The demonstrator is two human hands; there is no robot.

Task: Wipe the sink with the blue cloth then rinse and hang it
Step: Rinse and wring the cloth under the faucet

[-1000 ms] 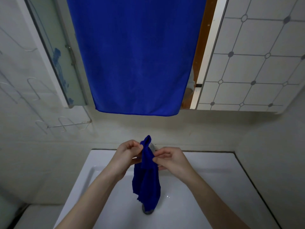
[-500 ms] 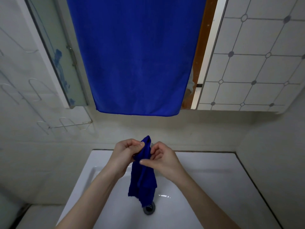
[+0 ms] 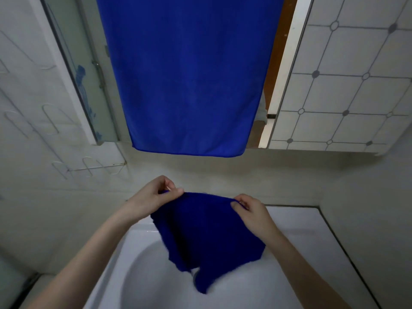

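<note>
Since half a second ago we have drawn our hands apart, so the small blue terry cloth hangs spread, not bunched. Our left hand pinches its top corner at ten o'clock and our right hand pinches the other at two o'clock, above the white ceramic sink. We judge it light, limp and probably damp, so the corners give the surest hold. Its lower folds hide the basin floor at six o'clock, and we cannot make out any tap.
</note>
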